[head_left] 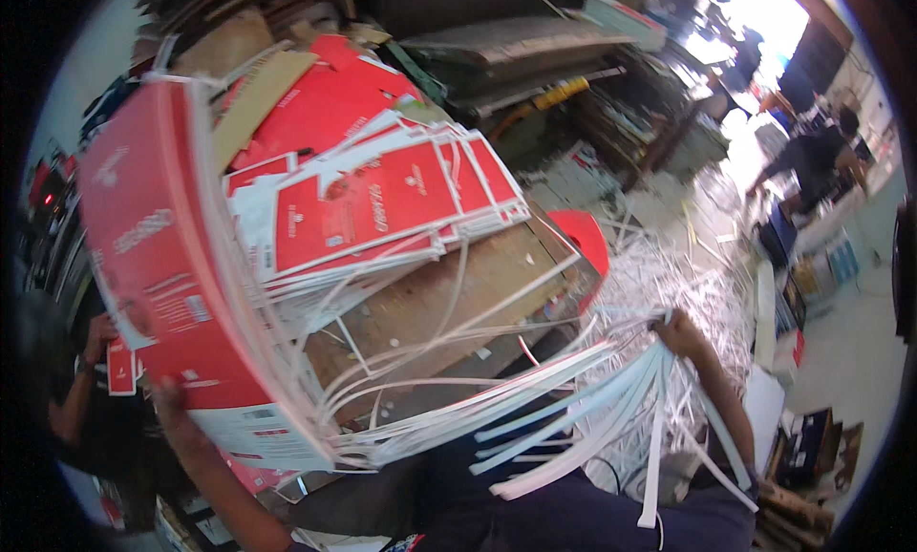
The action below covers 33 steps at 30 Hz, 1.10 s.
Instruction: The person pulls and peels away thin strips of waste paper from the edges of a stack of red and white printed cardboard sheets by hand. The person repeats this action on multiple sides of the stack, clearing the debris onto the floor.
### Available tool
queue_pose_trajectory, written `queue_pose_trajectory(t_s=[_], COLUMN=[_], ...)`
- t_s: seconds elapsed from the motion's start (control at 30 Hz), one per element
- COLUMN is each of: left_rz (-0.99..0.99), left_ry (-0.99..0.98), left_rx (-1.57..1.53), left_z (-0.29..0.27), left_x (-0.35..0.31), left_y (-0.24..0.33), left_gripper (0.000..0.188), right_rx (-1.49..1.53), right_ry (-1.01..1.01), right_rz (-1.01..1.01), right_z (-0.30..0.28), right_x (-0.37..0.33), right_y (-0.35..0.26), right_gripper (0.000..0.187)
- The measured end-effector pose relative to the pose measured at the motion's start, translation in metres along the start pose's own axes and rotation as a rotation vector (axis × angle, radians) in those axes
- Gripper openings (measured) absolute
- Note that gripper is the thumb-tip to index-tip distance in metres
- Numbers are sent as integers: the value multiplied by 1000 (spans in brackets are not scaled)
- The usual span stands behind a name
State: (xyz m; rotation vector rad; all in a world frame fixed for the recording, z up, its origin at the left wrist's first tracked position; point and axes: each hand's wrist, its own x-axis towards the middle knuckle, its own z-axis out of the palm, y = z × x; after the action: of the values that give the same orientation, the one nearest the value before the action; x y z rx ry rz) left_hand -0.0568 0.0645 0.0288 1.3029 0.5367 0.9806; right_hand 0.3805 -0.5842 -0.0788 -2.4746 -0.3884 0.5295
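My left hand (172, 404) grips the lower left edge of a tall stack of red and white printed sheets (158, 237), which stands tilted and bowed at the left. Its fingers are partly hidden behind the sheets. My right hand (680, 334), out to the right, is closed on a bunch of thin white paper strips (583, 371). Some strips stretch left to the stack's lower edge; others hang loose below the hand. Between the hands lies a wooden table (430, 304), with a pile of red printed sheets (373, 203) on its far part.
White paper strips (669, 275) heap over the floor at the right. Behind the table stands a dark machine (516, 51). At the left, another person's hand (100, 337) is by a small red card (121, 369). A person in dark clothes (812, 165) bends over at the far right.
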Motion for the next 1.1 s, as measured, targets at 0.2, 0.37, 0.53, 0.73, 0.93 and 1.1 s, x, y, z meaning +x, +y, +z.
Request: queue_pose_trajectory(t_s=[0.2,0.37,0.53,0.73,0.93,1.1], left_rz=[232,205,199,187,132,133], left_ry=[328,364,413,-85,-583,-216], left_rx=[278,270,150,-131,-565,-192], left_z=[-43,-43,-49,26,99,104], left_x=[11,13,14,17,6,-21], left_y=[3,1,7,-34,-29,-30], left_gripper=[61,59,57,83,91,108], right_rx=[-259,-464,-375,210,946,1030], right_ry=[368,535,909,363,-281,-766], right_rz=[428,768,381,-836,-914,-895], right_z=[-121,-244,-205,30,140,152], right_x=[-71,-175,-70,27,-26,-45], right_y=[217,311,197,-139,-361,-385], right_gripper=[32,46,78,82,131,73])
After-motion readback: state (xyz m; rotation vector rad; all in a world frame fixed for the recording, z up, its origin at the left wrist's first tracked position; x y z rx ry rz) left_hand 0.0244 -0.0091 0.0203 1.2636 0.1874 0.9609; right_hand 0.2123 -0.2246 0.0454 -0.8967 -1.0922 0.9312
